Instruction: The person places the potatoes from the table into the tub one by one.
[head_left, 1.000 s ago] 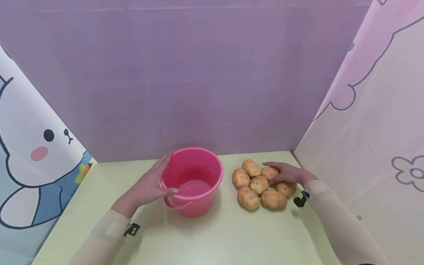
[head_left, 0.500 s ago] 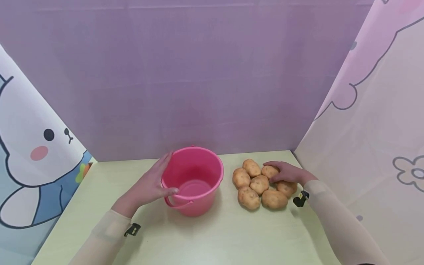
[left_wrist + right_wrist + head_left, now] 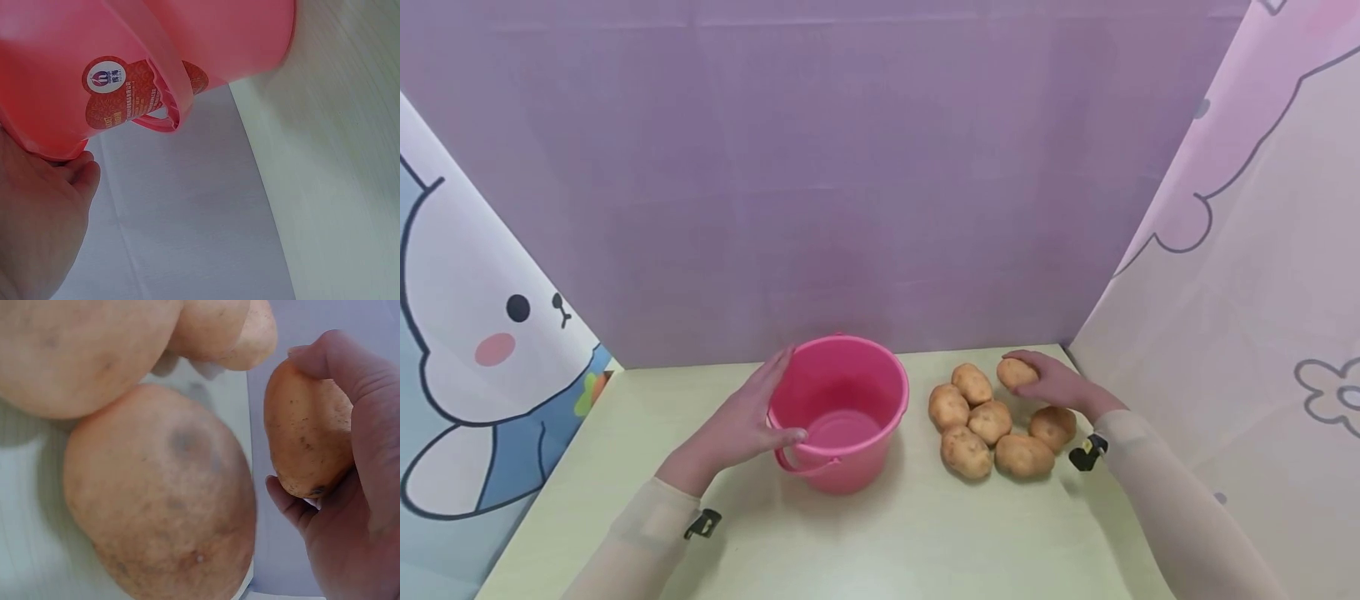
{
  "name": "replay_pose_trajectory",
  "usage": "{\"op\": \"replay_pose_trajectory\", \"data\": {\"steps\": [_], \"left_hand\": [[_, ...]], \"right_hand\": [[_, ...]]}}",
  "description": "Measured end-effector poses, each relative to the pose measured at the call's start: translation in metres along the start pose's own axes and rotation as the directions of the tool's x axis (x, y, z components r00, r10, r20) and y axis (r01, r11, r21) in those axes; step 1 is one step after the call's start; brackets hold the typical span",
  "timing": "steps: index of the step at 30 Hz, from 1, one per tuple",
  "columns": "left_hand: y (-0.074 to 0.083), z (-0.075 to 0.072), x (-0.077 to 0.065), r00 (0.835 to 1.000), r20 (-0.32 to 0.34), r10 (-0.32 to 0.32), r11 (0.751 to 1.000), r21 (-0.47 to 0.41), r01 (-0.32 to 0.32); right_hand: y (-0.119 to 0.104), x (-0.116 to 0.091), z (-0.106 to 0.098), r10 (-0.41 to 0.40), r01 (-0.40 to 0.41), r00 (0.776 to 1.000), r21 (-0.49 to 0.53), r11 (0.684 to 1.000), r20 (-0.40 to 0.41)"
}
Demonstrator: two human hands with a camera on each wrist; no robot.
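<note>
Head view: the pink bucket (image 3: pixel 850 467) stands upright on the counter (image 3: pixel 887 542), mouth facing up, handle (image 3: pixel 805 472) lowered at its near left side. The left hand (image 3: pixel 737 421) grips the bucket's left rim, thumb across the near edge. Right of the bucket, the right hand (image 3: pixel 1063 387) pinches one potato (image 3: pixel 1015 373); its long axis lies roughly crosswise, one end directed toward the bucket. Six loose potatoes (image 3: pixel 989 422) sit clustered right of the bucket.

Left wrist view: the left hand holds the rim; the handle crosses a red label (image 3: pixel 107 80) on the bucket's outer wall.

Right wrist view: the potato's long axis runs roughly up and down; digits bear on both ends. A dark spot (image 3: pixel 317 490) marks the lower end.
</note>
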State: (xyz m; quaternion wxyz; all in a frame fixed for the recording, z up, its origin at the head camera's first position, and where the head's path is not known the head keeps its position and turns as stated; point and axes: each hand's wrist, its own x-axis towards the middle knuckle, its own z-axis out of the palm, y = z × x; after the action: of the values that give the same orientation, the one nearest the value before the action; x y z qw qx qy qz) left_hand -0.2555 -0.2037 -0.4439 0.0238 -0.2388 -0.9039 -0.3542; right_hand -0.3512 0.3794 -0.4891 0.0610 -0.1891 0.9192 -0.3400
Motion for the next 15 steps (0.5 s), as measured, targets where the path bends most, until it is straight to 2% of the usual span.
{"op": "replay_pose_trajectory", "data": {"steps": [8, 11, 15], "left_hand": [[-0.001, 0.002, 0.0, 1.0, -0.005, -0.018, 1.0, -0.022, 0.018], [-0.002, 0.005, -0.001, 1.0, -0.002, -0.028, 0.999, -0.026, 0.028], [-0.003, 0.006, 0.0, 1.0, -0.014, -0.009, 1.0, -0.007, 0.009]], "right_hand": [[-0.016, 0.005, 0.0, -0.026, 0.027, 0.997, 0.019, 0.999, -0.07], [-0.022, 0.006, 0.001, -0.056, 0.056, 0.992, -0.001, 0.998, -0.109], [-0.034, 0.01, 0.0, -0.125, 0.122, 0.982, -0.03, 0.992, -0.141]]}}
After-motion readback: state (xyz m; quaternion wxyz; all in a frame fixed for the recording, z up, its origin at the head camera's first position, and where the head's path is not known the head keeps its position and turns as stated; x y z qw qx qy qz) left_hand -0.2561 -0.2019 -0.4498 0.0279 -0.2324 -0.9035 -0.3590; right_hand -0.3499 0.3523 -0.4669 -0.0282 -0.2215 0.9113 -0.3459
